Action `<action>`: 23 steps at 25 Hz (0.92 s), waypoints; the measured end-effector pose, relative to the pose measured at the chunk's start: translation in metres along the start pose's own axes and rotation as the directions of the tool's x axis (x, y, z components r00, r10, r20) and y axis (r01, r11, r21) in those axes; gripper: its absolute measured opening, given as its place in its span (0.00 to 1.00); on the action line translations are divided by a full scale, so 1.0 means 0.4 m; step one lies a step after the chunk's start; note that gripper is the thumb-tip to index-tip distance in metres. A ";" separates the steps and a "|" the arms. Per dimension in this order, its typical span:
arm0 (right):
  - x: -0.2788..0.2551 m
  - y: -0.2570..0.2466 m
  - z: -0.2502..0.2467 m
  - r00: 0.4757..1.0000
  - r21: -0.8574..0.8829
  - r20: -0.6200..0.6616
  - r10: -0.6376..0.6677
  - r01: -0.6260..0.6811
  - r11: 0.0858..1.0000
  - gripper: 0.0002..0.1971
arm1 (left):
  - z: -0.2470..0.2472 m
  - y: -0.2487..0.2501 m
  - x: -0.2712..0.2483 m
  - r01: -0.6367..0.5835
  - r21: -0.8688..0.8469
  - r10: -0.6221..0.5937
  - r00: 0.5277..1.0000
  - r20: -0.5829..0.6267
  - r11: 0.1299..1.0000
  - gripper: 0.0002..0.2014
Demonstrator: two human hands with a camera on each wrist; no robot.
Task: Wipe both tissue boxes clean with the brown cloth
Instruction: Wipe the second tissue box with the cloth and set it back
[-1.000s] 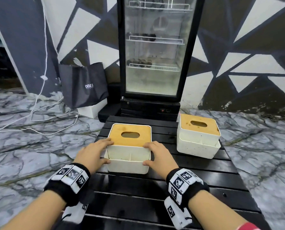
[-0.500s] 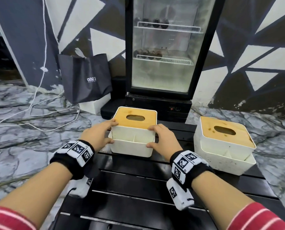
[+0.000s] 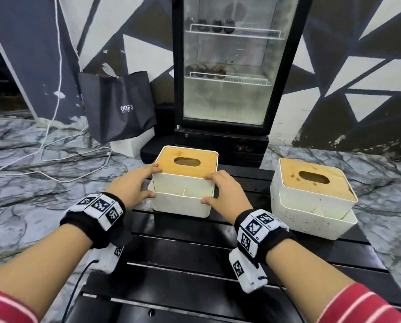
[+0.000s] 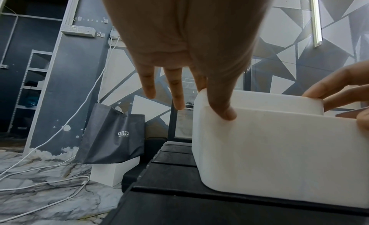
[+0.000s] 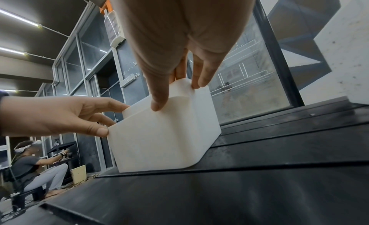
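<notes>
Currently both hands sit on the near tissue box [image 3: 183, 199], one per side. My left hand [image 3: 132, 185] has its thumb on the front-left corner of the lower tray and its fingers laid along the left edge of the wooden lid [image 3: 188, 164]; the left wrist view shows those fingers nearly straight, two of them hanging free beside the box. My right hand [image 3: 227, 192] mirrors it: thumb on the front-right corner, fingers on the right top edge. So the grip is a two-handed flat-fingered squeeze, with the box between the palms and no fingers curled round it. That box stands on the black slatted bench [image 3: 195, 264] at its far left corner, just in front of the glass-door fridge [image 3: 230, 66]. The second tissue box [image 3: 311, 201] stands on the bench to the right, apart from the first and untouched. The brown cloth is not in any view.

Versus a second ago: the held box lay nearer the bench middle, and it has gone toward the far edge with both hands on it. The second box has not moved on the bench.
</notes>
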State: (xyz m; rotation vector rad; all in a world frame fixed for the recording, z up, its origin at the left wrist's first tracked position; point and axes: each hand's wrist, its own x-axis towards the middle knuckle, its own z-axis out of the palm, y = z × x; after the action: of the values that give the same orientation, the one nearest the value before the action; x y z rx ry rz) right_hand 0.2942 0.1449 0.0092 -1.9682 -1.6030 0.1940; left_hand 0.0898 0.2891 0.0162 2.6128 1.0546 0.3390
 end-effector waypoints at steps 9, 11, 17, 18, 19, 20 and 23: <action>-0.011 0.013 -0.045 0.989 0.024 0.147 -0.028 0.025 0.999 0.33 | -0.015 0.068 0.002 0.082 0.285 -0.099 0.994 0.045 0.955 0.37; -0.027 0.033 -0.095 0.989 0.009 0.140 -0.049 0.049 0.999 0.33 | -0.017 0.119 0.004 0.060 0.313 -0.064 0.998 0.002 0.948 0.39; -0.152 0.169 -0.295 0.999 -0.115 0.013 0.044 -0.042 0.992 0.26 | 0.053 0.362 0.049 -0.210 0.198 0.201 0.978 0.063 0.957 0.35; -0.175 0.203 -0.329 0.996 -0.135 -0.006 0.087 -0.087 0.987 0.26 | 0.075 0.408 0.059 -0.243 0.183 0.232 0.969 0.082 0.952 0.35; -0.198 0.239 -0.359 0.990 -0.152 -0.022 0.137 -0.139 0.979 0.27 | 0.097 0.455 0.067 -0.270 0.175 0.255 0.961 0.104 0.947 0.36; -0.218 0.273 -0.388 0.981 -0.170 -0.032 0.192 -0.194 0.966 0.28 | 0.119 0.500 0.073 -0.292 0.171 0.272 0.954 0.128 0.941 0.36; -0.265 0.356 -0.445 0.950 -0.272 0.018 0.312 -0.295 0.916 0.35 | 0.173 0.611 0.089 -0.332 0.160 0.304 0.937 0.174 0.930 0.36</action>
State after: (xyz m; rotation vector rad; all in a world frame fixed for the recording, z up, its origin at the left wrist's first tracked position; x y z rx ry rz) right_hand 0.4689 -0.0304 0.0543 -2.4411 -1.4099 0.1669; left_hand 0.2921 0.1338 0.0441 2.9291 0.6378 0.1171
